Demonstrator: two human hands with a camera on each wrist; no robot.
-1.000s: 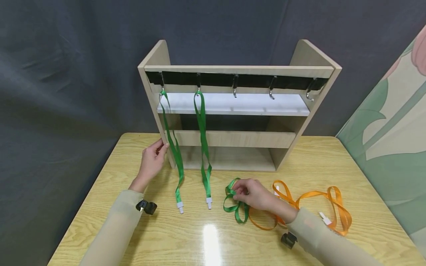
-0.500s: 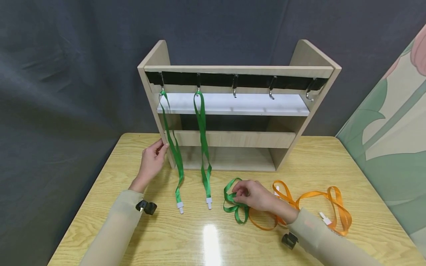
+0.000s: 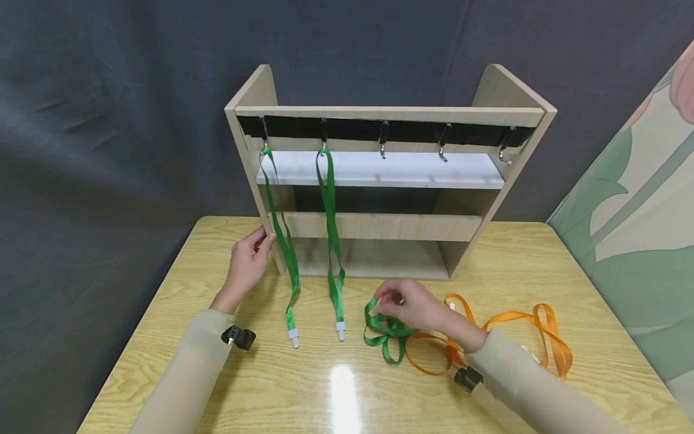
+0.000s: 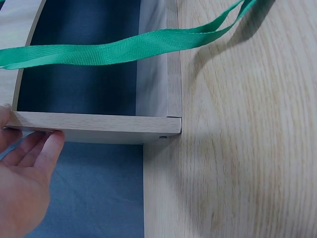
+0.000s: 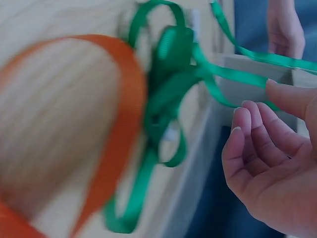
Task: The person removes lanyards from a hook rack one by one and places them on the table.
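My left hand [image 3: 246, 262] grips the left side panel of a wooden shelf rack [image 3: 374, 226]; in the left wrist view its fingers lie against the panel edge. My right hand [image 3: 414, 307] pinches a strap of a green lanyard [image 5: 171, 84] between thumb and fingers. Most of that lanyard lies in loose loops on the table, its white clip partly hidden among them. Two green lanyards hang from the rack's leftmost hooks: the first lanyard [image 3: 290, 265] beside my left hand, the second lanyard [image 3: 331, 217] to its right. Both have white clips at the bottom.
Orange lanyard straps [image 3: 562, 355] lie on the table [image 3: 271, 392] under and right of my right forearm, touching the green loops. Bare metal hooks, such as the middle hook [image 3: 382, 147], line the rack's black strip. A dark curtain [image 3: 374, 48] hangs behind.
My right hand has risen slightly, up and away from the table, lifting part of the green strap. My left hand and the hanging lanyards have stayed put.
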